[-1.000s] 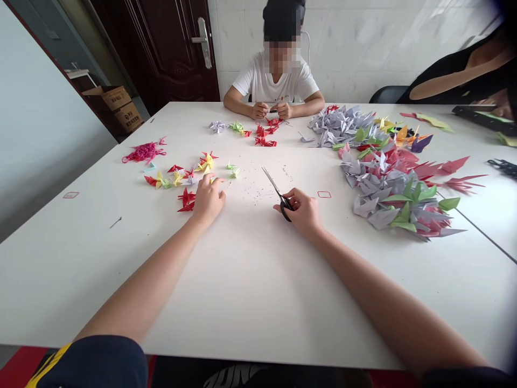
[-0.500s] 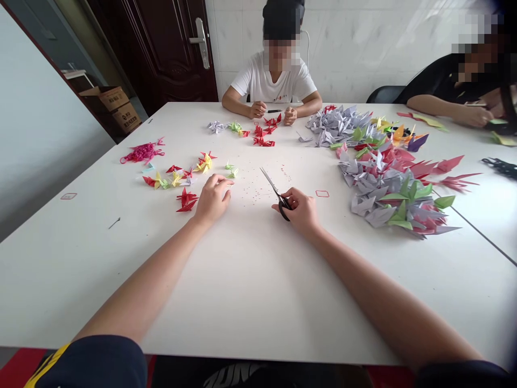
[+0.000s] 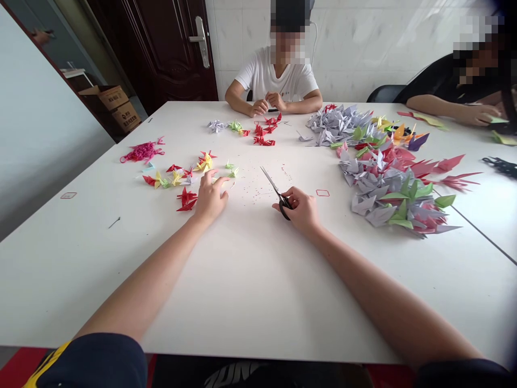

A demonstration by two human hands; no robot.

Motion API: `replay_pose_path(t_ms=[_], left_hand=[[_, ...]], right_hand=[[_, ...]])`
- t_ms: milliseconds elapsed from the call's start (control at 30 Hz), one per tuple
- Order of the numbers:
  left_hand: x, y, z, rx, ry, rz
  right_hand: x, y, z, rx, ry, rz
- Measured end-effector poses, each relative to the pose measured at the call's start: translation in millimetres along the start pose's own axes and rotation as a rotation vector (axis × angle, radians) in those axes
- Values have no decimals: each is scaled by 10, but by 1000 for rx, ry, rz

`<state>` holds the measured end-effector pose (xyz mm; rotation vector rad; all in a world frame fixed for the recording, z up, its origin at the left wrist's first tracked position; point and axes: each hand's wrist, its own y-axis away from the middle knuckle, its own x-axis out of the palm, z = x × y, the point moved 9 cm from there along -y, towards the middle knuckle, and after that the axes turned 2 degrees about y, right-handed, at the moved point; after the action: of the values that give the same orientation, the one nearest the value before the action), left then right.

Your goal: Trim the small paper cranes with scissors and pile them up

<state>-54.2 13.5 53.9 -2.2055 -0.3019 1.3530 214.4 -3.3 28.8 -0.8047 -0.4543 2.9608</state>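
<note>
Fingers, left hand [image 3: 210, 198]: parted and loosely bent, low over the tabletop [image 3: 250, 280]; pale yellow bit just behind them, can't tell if touching.
Fingers, right hand [image 3: 302, 211]: wrapped round the black handles of the scissors [image 3: 278, 194], thumb side toward the left hand.
Scissors: blades near-together, aimed away and slightly left, beside a scatter of tiny dark specks [image 3: 252, 191].
Small folded cranes: red one [image 3: 187, 199] just left of the left hand; mixed red-yellow row [image 3: 176, 178] beyond it; green one [image 3: 233, 172] past the fingertips.
Big folded-paper pile [image 3: 388, 191]: right of the right hand, well apart, mostly grey-lilac with pink and green.
Tabletop: white, long, dark seam at right, red-outlined mark [image 3: 322, 193] near the right hand, thin dark pin-like item [image 3: 114, 222] at left, magenta tangle [image 3: 142, 153] further back.
Far side: person in white shirt [image 3: 278, 81], forearms on the table edge, red cranes in front.
Right side: person in black sleeve [image 3: 434, 78], beside a dark chair [image 3: 385, 94]; hands partly hidden.
Room: pale tiled wall [image 3: 371, 43], dark door [image 3: 169, 59] with silver handle [image 3: 201, 40], cardboard boxes [image 3: 123, 116] at left, another hand [image 3: 40, 36] upper left.
</note>
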Motion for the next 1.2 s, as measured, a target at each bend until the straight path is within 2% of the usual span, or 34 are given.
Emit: replay_pose_path(t_ms=[467, 533, 700, 967, 1033, 1100, 1133, 1200], left_hand=[[36, -4, 89, -108, 24, 44], [37, -11, 59, -88, 86, 62], [-7, -22, -145, 62, 246, 82], [-68, -23, -45, 1, 229, -2], [-157, -76, -91, 22, 236, -47], [-366, -170, -197, 39, 284, -125], [-533, -226, -273, 51, 330, -182], [-989, -329, -460, 98, 449, -326]], right_hand=[[7, 1, 6, 13, 3, 5], [6, 1, 8, 11, 0, 4], [1, 2, 20, 2, 3, 2], [7, -2, 23, -14, 8, 0], [6, -3, 25, -24, 8, -4], [5, -5, 28, -30, 12, -6], [6, -6, 29, -32, 14, -5], [7, -7, 31, -34, 16, -4]])
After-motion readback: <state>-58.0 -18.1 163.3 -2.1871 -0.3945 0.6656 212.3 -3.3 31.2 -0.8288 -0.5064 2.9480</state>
